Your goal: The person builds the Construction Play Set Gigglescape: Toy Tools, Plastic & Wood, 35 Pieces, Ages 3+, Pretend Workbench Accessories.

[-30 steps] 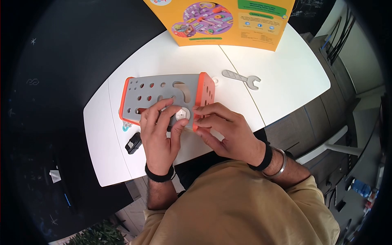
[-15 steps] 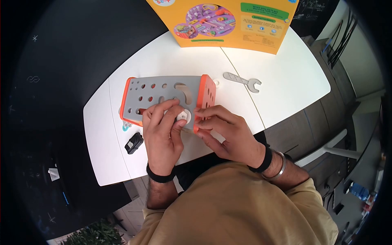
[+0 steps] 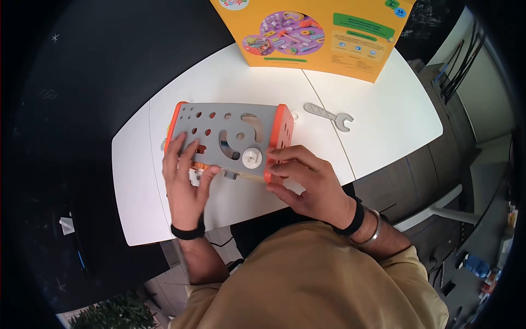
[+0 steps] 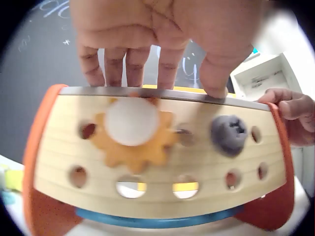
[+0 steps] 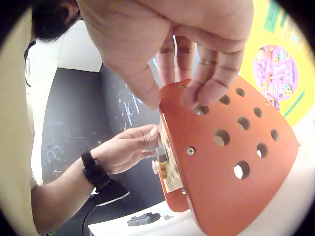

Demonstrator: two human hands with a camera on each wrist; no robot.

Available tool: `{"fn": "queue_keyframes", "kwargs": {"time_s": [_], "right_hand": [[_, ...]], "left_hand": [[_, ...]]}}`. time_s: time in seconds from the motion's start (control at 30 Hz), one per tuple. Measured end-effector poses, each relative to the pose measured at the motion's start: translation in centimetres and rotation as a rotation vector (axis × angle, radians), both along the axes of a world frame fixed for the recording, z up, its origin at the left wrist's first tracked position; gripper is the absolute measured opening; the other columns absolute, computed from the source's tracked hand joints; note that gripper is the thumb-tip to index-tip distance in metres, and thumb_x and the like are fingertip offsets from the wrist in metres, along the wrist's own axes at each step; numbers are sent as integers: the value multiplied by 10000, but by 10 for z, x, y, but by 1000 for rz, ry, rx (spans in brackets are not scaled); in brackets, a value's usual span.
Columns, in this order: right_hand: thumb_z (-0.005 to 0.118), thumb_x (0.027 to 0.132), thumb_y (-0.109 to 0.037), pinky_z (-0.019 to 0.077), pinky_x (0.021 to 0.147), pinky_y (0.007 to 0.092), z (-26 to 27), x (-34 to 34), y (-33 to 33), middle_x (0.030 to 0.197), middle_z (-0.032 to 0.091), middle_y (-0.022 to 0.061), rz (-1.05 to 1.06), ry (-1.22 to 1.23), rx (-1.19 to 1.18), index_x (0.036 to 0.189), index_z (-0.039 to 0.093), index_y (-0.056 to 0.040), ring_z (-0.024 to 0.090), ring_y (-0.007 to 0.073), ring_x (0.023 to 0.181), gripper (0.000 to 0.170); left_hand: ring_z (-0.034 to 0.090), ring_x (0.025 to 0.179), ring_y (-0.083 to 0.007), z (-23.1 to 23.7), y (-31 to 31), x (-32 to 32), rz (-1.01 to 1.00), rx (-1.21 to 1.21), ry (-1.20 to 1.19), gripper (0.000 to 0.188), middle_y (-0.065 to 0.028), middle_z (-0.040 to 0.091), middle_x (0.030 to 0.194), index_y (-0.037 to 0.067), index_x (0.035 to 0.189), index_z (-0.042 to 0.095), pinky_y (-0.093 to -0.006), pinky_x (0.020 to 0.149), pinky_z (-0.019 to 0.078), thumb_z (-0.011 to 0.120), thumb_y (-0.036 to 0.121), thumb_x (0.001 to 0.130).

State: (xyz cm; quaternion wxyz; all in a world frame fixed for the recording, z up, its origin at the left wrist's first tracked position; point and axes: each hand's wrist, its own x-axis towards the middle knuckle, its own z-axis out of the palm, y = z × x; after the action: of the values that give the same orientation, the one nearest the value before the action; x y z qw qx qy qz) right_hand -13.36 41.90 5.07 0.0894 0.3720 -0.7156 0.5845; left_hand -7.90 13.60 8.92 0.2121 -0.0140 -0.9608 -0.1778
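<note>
A toolbox-like toy has a grey perforated top (image 3: 219, 123), orange end panels (image 5: 231, 147) and a wooden side (image 4: 157, 157). A white round piece (image 3: 252, 158) sits on the grey top near the right end. On the wooden side are an orange gear with a white centre (image 4: 133, 123) and a grey bolt (image 4: 229, 135). The left hand (image 3: 185, 183) rests its spread, straight fingers on the top's left part, thumb at the near edge. The right hand (image 3: 315, 178) grips the right orange panel's upper edge between thumb and fingers.
A grey toy wrench (image 3: 329, 116) lies right of the toy on the white table (image 3: 383, 109). A yellow printed box (image 3: 312, 38) stands behind. A black object (image 5: 143, 219) lies on the table in the right wrist view.
The left hand has let go of the white round piece and moved left along the top. The right hand keeps its hold on the panel. The view has shifted slightly.
</note>
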Motion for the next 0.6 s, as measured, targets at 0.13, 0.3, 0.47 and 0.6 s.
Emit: {"fn": "queue_keyframes", "kwargs": {"time_s": [0.13, 0.3, 0.47, 0.6], "right_hand": [[896, 803, 27, 668, 733, 337, -2, -1, -3, 1308, 674, 89, -26, 46, -21, 1092, 706, -30, 777, 250, 923, 351], [885, 814, 42, 674, 735, 331, -2, 2, -3, 1327, 664, 94, -11, -2, -10, 1088, 703, -20, 781, 250, 957, 335], [878, 826, 56, 680, 754, 337, -1, 1, -5, 1333, 655, 108, -10, 7, -35, 1075, 695, -10, 784, 257, 977, 316], [872, 828, 74, 683, 765, 341, -2, 0, -5, 1331, 654, 120, -4, 10, -43, 1064, 678, -5, 787, 262, 986, 315]], "left_hand": [[463, 1545, -416, -12, -23, 1, 61, -66, -1, 671, -174, 540, 1630, 69, 1467, 677, -540, 1230, 421, 871, 424, 933], [472, 1532, -412, -21, -21, 4, 65, 11, 46, 667, -175, 551, 1613, 62, 1469, 677, -533, 1227, 418, 868, 416, 938], [471, 1538, -385, -15, -19, 7, 44, -117, 25, 827, -150, 545, 1615, 82, 1505, 637, -524, 1234, 447, 968, 396, 815], [456, 1546, -384, -18, -15, 8, 80, -127, 7, 907, -145, 521, 1629, 100, 1531, 608, -519, 1245, 438, 1020, 268, 741]]}}
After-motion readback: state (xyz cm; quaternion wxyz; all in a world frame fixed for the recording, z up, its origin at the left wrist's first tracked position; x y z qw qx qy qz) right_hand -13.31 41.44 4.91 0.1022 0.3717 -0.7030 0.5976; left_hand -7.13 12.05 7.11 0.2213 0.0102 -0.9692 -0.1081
